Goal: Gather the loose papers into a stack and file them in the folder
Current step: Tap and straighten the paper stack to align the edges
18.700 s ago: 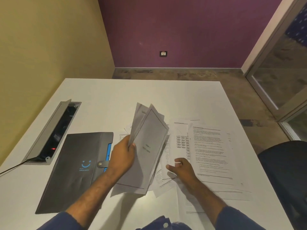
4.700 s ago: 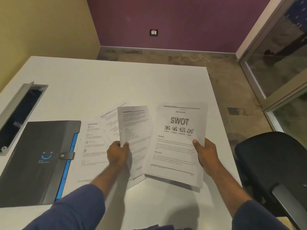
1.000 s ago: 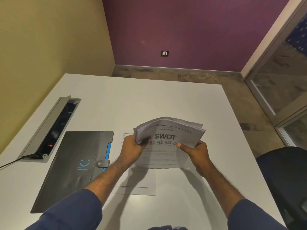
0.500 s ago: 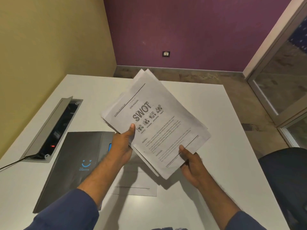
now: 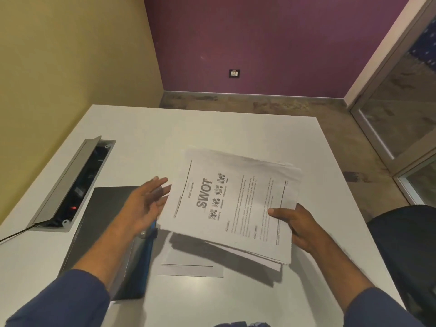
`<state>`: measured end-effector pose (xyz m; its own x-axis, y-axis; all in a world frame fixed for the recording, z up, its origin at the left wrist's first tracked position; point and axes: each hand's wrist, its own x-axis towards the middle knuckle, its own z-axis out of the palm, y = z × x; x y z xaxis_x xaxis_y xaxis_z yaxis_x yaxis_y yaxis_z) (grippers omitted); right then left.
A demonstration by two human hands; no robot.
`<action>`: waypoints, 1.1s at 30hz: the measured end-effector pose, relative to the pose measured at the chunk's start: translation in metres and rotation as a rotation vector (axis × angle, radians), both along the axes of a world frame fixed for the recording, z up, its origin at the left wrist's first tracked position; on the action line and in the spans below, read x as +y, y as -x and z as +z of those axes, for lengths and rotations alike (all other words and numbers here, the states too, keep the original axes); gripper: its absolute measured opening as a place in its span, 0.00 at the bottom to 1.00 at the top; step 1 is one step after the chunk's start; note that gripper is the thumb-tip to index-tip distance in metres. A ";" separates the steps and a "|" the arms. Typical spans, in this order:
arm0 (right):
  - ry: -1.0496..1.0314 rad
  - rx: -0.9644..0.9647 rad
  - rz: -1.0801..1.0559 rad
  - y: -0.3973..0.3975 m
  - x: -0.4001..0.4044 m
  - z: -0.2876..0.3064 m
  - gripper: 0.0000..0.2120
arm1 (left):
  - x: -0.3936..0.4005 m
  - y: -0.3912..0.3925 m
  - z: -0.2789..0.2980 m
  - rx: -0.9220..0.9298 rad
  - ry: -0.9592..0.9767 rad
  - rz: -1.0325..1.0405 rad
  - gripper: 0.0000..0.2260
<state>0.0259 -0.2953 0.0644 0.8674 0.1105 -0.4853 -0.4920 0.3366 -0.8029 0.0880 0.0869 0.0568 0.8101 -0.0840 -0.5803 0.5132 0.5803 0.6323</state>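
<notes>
A stack of papers (image 5: 236, 204) is held above the white bench (image 5: 212, 128), turned sideways so that the heading "SWOT" on the top sheet reads from bottom to top. The stack is pinched at its 3 o'clock edge by the right hand (image 5: 299, 225), the thumb lying on the top sheet and the fingers hidden beneath. The sheet edges are not squared; lower sheets protrude at the 5 o'clock corner.

The left hand (image 5: 144, 206) is seen at 9 o'clock of the stack with fingers straight and spread, palm toward the paper edge; it is blurred, and contact with the stack cannot be determined. Nothing is gripped by it.

A single sheet (image 5: 191, 267) lies flat on the bench at 6 o'clock of the stack, partly shadowed by it. The dark grey folder (image 5: 103, 208) lies closed on the bench at 8 o'clock of the stack, its blue edge (image 5: 144, 263) beside the single sheet; it is partly covered by the left forearm.

A recessed cable box (image 5: 70, 185) with its lid raised is set in the bench at 9 o'clock. A dark chair (image 5: 405, 251) stands at 4 o'clock, off the bench.
</notes>
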 end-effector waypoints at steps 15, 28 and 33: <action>0.536 -0.340 -0.212 -0.003 0.029 0.007 0.10 | -0.060 0.017 -0.006 -0.347 -0.477 -0.071 0.11; 0.661 -0.349 -0.297 0.023 0.036 -0.043 0.14 | -0.081 0.035 -0.028 -0.335 -0.615 -0.151 0.09; 0.716 -0.398 -0.292 0.021 0.038 -0.039 0.13 | -0.075 0.036 -0.030 -0.377 -0.641 -0.111 0.08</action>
<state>0.0051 -0.2569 0.0258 0.9333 -0.3590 -0.0076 -0.1027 -0.2466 -0.9637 0.0523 0.0114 0.0271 0.9701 0.0845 -0.2276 0.2287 -0.0033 0.9735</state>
